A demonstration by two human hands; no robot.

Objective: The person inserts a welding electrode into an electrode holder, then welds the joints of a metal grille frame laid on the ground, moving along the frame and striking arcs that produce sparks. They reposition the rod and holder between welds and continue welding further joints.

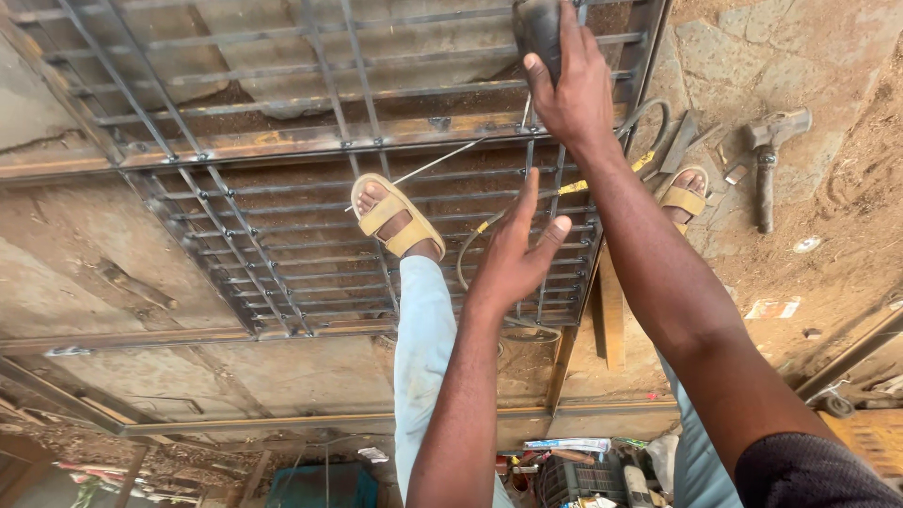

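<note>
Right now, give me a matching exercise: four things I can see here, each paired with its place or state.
Things:
1. right hand
2. left hand
3. hammer
4. sandalled foot

Places or states:
A. lies on the ground right of the metal grille
B. open, fingers spread, holding nothing
C. rests on the grille bars
D. grips a dark tool at the top

Pairs: 1-D, 2-B, 3-A, 4-C

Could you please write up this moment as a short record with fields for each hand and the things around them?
Setting: a metal grille frame lying flat on the ground.
Right hand: raised, shut on a dark handle.
Left hand: open, fingers spread, holding nothing, above the grille.
Feet: yellow sandal on the bars; the other sandal beside the frame.
Nearby: a hammer on the dirt, and a thin rod across the bars.
</note>
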